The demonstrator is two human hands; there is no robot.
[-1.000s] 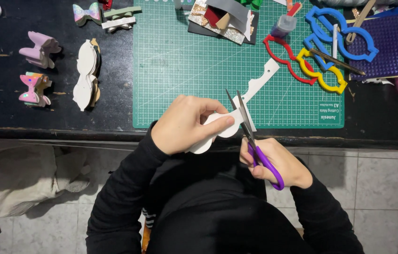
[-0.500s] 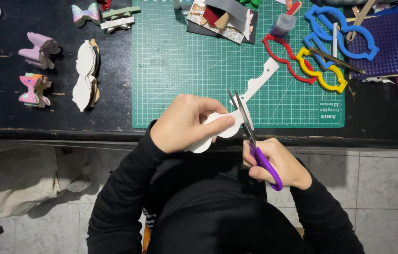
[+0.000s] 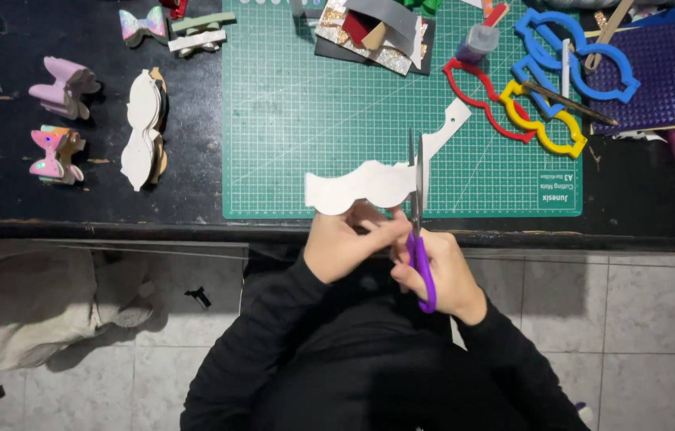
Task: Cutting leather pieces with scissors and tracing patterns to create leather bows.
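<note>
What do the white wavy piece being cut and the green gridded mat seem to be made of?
White wavy-edged piece: probably thin foam sheet or card, matte; it holds flat and stiff while cut by the purple-handled scissors. Green gridded cutting mat: likely soft plastic or rubber, lying flat with a dull sheen.

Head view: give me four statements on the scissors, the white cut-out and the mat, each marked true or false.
1. The right hand holds purple-handled scissors. True.
2. The left hand holds the white cut-out. True.
3. The cutting mat is red. False: it is green.
4. The stack of white shapes lies on the mat. False: it lies left of it, on the black table.
</note>
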